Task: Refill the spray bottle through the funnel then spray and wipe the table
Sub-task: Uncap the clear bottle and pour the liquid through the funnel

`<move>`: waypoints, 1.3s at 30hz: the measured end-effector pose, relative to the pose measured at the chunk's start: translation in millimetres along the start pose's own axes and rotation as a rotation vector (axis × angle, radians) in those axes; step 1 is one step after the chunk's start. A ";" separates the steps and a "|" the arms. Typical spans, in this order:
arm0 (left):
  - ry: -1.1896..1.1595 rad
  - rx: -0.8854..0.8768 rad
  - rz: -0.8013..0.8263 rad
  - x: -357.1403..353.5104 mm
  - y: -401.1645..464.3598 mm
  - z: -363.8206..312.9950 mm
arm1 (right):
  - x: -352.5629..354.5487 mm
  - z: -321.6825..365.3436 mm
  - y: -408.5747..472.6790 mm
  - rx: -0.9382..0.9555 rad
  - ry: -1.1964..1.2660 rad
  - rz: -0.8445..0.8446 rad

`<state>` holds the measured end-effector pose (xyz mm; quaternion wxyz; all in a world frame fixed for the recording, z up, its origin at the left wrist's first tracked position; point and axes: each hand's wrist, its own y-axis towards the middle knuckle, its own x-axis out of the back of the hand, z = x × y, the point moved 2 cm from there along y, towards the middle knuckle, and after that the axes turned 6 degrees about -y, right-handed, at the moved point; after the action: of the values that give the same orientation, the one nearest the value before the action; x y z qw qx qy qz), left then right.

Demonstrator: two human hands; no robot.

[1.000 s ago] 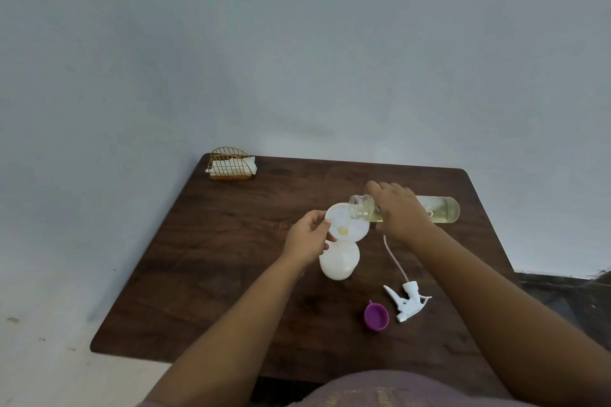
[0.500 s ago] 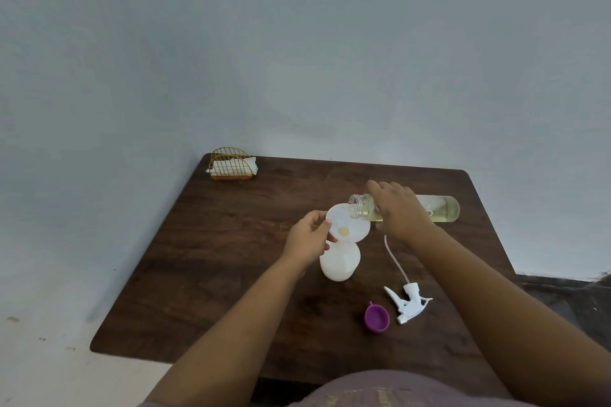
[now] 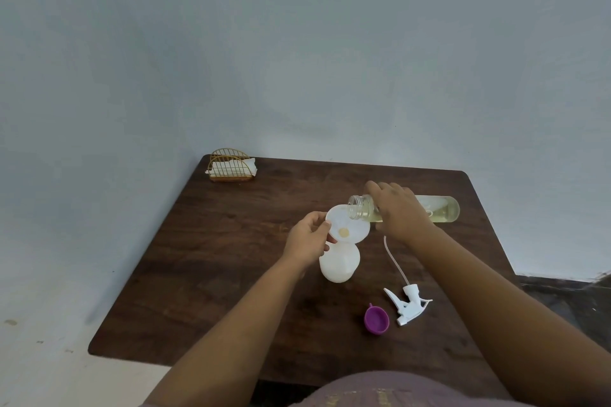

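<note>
Nearest lie the purple cap [image 3: 376, 318] and the spray head [image 3: 407, 304]. The white spray bottle [image 3: 339, 264] stands mid-table under the funnel [image 3: 347, 223], whose rim the left hand [image 3: 309, 238] pinches. The right hand [image 3: 398, 210] grips the tipped refill bottle [image 3: 441, 209], mouth over the funnel. Best poured slowly, funnel steady.

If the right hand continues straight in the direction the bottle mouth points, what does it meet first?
Probably the white funnel, whose rim lies just beyond the clear bottle held by the right hand; depth is uncertain.
</note>
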<state>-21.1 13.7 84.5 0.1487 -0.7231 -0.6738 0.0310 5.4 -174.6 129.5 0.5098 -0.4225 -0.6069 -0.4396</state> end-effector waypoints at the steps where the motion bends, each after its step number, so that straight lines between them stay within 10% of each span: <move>1: -0.002 0.002 0.001 -0.1 0.0 0.1 | 0.0 -0.1 0.1 -0.001 -0.001 0.003; 39: 0.021 0.006 -0.007 0.0 1.3 -0.3 | 4.6 -1.6 -0.8 0.006 -0.008 0.014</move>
<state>-19.8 13.6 84.4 0.1581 -0.7206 -0.6746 0.0250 4.4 -176.0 134.1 0.5119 -0.4269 -0.6074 -0.4323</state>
